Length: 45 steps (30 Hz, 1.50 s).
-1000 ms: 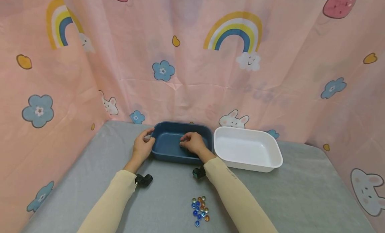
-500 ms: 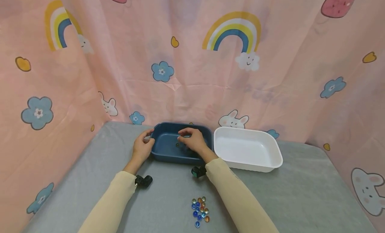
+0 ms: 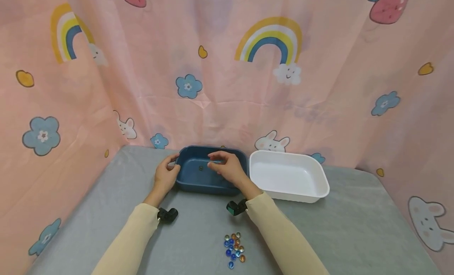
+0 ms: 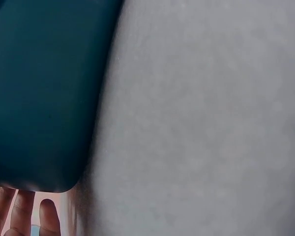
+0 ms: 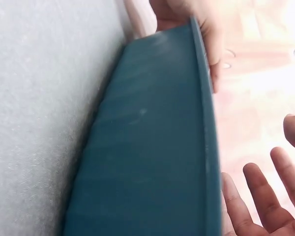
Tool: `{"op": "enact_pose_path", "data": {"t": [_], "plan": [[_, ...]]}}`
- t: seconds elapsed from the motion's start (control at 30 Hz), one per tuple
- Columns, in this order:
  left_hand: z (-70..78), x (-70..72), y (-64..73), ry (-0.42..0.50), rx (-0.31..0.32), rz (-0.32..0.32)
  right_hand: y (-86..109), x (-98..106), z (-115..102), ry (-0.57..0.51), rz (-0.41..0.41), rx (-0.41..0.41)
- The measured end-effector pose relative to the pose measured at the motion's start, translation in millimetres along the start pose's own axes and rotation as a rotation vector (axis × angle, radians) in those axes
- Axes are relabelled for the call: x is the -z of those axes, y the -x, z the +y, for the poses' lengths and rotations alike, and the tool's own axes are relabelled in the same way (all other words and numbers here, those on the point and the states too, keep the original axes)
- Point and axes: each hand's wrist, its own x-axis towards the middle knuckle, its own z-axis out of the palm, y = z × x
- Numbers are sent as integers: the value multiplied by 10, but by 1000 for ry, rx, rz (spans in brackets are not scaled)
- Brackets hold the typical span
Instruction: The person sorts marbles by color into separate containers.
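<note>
A dark blue rectangular tray (image 3: 213, 189) stands on the grey cloth, its outer wall also filling much of the right wrist view. At its left end, my left hand (image 3: 165, 175) holds the rim with thumb and fingers curved about it; several of these fingers (image 4: 22, 211) show at the end wall in the left wrist view. Over the tray's right half hovers my right hand (image 3: 228, 168), thumb and fingers spread apart with nothing between them. A small marble (image 3: 201, 168) lies on the tray floor, left of those fingertips.
Beside the blue tray, to its right, stands a white tray (image 3: 289, 196). Several blue, orange and clear glass marbles (image 3: 234, 249) lie clustered on the cloth (image 3: 198, 235) nearer the body. A pink printed curtain (image 3: 220, 121) hangs behind the trays.
My right thumb and fingers have spread apart and risen slightly. A marble has come into sight in the blue tray and moved left. My left hand keeps its place on the rim.
</note>
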Motion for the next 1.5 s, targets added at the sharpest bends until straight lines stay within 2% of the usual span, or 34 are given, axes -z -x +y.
{"op": "enact_pose_path", "data": {"t": [0.27,0.47,0.63,0.83,1.13,1.5], "plan": [[-22,2,0,-14,0,3,202,72,-45,11,14,35],[-6,1,-2,-19,1,0,354,139,-98,27,27,30],[-12,-1,-2,-16,7,-4,499,192,-160,26,15,45],[-1,-1,4,-11,9,-14,682,247,-190,52,-23,80],[9,3,-16,-15,2,-13,974,355,-148,71,-130,142],[17,17,-8,-16,7,-25,1224,440,-61,108,-180,119]]}}
